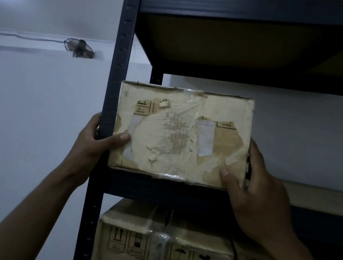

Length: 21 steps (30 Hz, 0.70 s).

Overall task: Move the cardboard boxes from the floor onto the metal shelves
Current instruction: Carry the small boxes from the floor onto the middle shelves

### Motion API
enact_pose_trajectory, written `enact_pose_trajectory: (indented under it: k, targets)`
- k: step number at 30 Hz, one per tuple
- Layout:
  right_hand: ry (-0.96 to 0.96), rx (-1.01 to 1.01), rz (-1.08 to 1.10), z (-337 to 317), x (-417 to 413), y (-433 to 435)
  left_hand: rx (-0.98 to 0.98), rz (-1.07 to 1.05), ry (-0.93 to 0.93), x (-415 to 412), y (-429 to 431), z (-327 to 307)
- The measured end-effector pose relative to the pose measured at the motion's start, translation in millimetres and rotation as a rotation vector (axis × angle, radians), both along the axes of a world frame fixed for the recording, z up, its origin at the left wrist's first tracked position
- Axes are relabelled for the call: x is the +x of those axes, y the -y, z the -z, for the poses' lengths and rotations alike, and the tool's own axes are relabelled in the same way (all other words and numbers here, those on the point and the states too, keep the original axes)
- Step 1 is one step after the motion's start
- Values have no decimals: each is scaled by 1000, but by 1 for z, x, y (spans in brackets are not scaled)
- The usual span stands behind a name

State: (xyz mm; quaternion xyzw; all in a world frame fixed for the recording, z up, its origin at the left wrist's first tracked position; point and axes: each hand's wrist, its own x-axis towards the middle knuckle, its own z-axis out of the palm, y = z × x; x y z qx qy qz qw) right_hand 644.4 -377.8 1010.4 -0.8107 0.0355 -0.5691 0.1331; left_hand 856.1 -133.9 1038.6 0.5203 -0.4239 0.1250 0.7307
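A worn cardboard box (181,135) with torn tape and peeled labels sits at the left end of a dark metal shelf (159,187), its front face toward me. My left hand (96,140) grips its left side, thumb on the front face and fingers reaching behind the shelf's upright post (116,80). The box's lower right corner is held by my right hand (259,194), thumb on the front and fingers wrapped round the right side.
Larger cardboard boxes (164,252) with handling symbols fill the shelf below. The shelf board to the right of the held box (320,197) is bare. Another shelf level (256,10) runs overhead. A wall fan (79,48) hangs at the left.
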Motion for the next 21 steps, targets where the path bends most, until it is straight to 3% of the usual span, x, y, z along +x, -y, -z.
enact_pose_trajectory:
  k: [8,14,21]
  targets:
    - [-81,2,31,-3,-2,-5,-70,10,17,5,6,8]
    - [-120,8,175,1,1,-8,-79,-48,41,6,6,11]
    - [-44,44,238,11,5,-10,-87,-153,87,2,6,18]
